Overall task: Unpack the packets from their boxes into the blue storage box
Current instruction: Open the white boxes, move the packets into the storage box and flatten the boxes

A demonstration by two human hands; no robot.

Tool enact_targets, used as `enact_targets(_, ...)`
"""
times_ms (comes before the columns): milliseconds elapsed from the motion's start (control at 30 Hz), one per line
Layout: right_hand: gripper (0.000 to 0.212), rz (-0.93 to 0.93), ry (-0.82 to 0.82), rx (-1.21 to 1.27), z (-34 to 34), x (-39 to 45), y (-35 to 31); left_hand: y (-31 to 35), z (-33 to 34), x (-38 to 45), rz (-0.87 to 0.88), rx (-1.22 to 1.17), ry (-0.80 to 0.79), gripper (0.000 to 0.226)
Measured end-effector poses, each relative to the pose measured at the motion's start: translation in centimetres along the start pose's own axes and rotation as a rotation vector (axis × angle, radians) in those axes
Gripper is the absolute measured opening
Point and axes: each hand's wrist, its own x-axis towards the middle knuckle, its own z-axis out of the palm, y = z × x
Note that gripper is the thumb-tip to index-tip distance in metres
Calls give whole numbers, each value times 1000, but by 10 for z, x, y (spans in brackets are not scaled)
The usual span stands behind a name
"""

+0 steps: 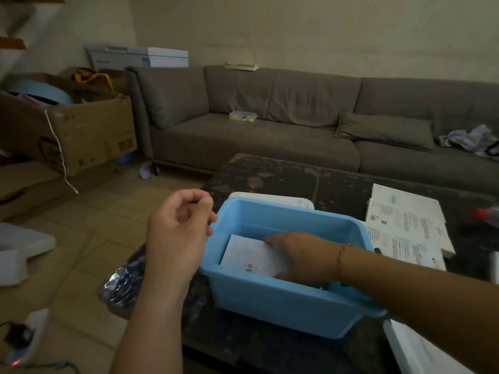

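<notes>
The blue storage box [272, 298] stands on the dark coffee table, near its left front corner. A white packet [248, 255] with a small red and blue mark lies flat inside the box. My right hand [302, 256] reaches down into the box and rests on the packet with its fingers stretched out. My left hand [178, 225] hovers just left of the box's rim, fingers loosely curled, holding nothing. A shiny blister strip [122, 282] lies by the table's left edge, under my left forearm.
White printed leaflets [405, 222] lie on the dark table [291, 174] to the right of the box. A white lid [272, 198] sits behind the box. A grey sofa [270, 130] stands beyond, cardboard boxes [67, 130] at left. White paper [421, 349] lies at the front right.
</notes>
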Motion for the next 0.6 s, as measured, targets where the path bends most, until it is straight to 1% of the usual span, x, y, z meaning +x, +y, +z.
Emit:
enact_targets(100,58,-19,11,-29,4,6,-5,1,1,0,-19,-44,-10,9)
enact_targets(200,64,-5,8,-62,4,6,-7,1,3,-2,1,-56,10,10)
enact_targets(233,67,-8,33,-77,2,3,-7,2,3,-2,9,-68,24,11)
enact_targets(267,69,-11,85,-81,-3,-3,-8,2,4,-2,18,-80,37,12)
enact_targets(333,69,-1,247,5,-20,-26,-10,2,5,-4,34,-106,63,13)
enact_targets(367,65,-10,345,78,-27,-43,-10,2,5,-5,38,-133,82,15)
enact_targets(467,44,-130,631,319,-34,-117,-5,3,9,-9,76,-213,135,20)
enact_targets(533,33,-144,739,312,-15,-162,9,6,12,-12,141,-229,163,23)
enact_targets(600,27,-41,753,248,20,-191,32,9,16,-15,208,-254,200,24)
